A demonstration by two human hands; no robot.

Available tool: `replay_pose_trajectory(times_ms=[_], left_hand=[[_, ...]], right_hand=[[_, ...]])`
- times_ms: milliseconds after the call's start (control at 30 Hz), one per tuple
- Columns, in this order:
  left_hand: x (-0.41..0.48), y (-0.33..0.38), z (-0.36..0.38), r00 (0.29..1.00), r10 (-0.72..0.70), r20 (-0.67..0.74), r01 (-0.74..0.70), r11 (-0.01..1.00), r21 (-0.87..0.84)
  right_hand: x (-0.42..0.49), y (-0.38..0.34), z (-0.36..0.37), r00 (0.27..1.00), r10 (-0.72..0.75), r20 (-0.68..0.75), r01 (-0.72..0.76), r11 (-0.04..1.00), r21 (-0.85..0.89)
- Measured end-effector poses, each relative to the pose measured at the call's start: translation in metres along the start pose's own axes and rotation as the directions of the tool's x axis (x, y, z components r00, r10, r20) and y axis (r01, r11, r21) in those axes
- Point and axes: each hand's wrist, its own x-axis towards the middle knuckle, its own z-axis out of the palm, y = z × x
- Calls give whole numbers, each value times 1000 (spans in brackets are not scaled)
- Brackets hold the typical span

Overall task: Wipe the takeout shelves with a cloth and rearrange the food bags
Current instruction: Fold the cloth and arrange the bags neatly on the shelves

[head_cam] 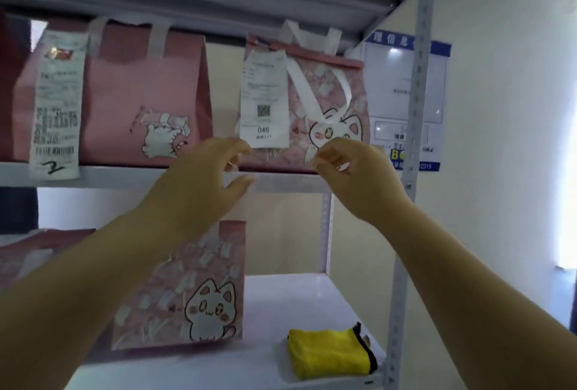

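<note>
A pink cat-print food bag [327,93] with white handles and a receipt stands on the upper shelf [281,182], at its right end. Both my hands are raised in front of its lower part. My left hand [206,177] is spread with loosely bent fingers near the bag's lower left corner and holds nothing. My right hand [352,171] has curled fingers close to the bag's lower right front; whether it touches the bag is unclear. A folded yellow cloth [327,352] lies on the lower shelf [296,293].
A plain pink bag [146,93] with a long receipt stands left on the upper shelf. Another cat-print bag [187,289] stands on the lower shelf left of the cloth. A perforated metal upright [409,171] borders the right side. A blue notice board [402,83] hangs behind.
</note>
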Motion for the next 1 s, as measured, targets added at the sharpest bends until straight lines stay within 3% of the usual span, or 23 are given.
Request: replay_pose_trajectory(times_ms=[167,300,500,633,1000], left_hand=[[27,0,13,995,-102,-3,102,994,50],[36,-5,26,970,-234,67,226,968,108],[36,-11,38,938,-309,158,312,950,6],[39,-15,43,943,-306,132,306,952,17],[36,-17,44,956,-294,9,292,954,72]], right_hand=[[15,26,-6,979,132,-153,-145,986,-83],[17,50,-3,949,307,-73,-314,943,-114],[23,67,9,877,466,116,-459,884,-87],[26,68,14,869,469,159,-470,882,-35],[21,66,12,905,422,61,-422,907,-19]])
